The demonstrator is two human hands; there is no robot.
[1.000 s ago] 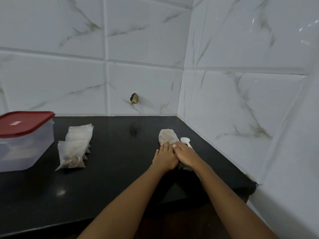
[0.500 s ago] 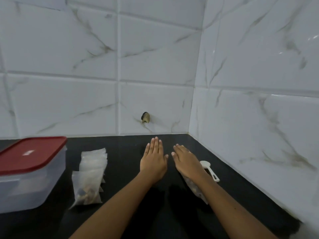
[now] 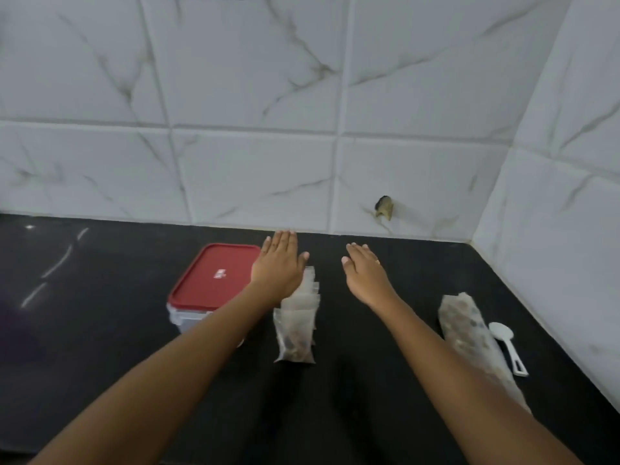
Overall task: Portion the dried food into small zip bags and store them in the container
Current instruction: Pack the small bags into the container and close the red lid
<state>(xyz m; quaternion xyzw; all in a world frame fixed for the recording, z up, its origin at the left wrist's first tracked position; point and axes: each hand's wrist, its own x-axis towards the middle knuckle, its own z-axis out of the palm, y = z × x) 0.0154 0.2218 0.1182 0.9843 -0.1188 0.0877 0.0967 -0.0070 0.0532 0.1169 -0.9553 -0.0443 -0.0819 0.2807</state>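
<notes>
A: Dried-food bag?
B: Lying flat on the counter, right of the right forearm, long axis running near-right to far-left; spoon lying just beside it.
A: Hands?
B: Left hand and right hand are stretching out flat, fingers straight, gripping nothing; zip bags sitting beside the container.

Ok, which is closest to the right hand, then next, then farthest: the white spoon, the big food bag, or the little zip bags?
1. Little zip bags, just left of the right hand.
2. Big food bag, to its right.
3. White spoon, farthest right, beyond the big bag.
</notes>
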